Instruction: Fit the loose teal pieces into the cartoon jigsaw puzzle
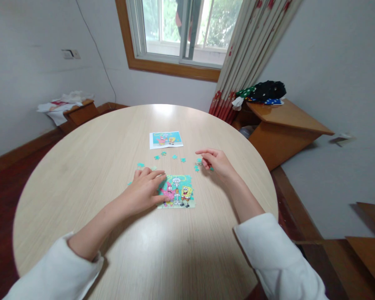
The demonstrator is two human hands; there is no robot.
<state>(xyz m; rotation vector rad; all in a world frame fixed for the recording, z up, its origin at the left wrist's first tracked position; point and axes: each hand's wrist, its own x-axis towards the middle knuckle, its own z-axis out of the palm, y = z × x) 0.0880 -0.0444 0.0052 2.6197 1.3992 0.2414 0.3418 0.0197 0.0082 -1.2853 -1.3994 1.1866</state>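
A small cartoon jigsaw puzzle point(178, 192) lies partly assembled on the round wooden table point(112, 141). My left hand point(145, 189) rests flat on the puzzle's left edge, fingers stretched out and holding it down. My right hand point(215, 161) hovers to the right of the puzzle, fingers curled in a pinch around a teal puzzle piece point(199, 161). Several loose teal pieces point(174, 157) lie scattered between the puzzle and a reference picture card point(166, 139) farther back.
A wooden cabinet point(281, 125) with dark clothes on top stands at the right, by a curtain point(253, 50) and window. A low wooden stand point(79, 111) with cloth sits at the left wall. Wooden boards point(368, 246) lie at the lower right.
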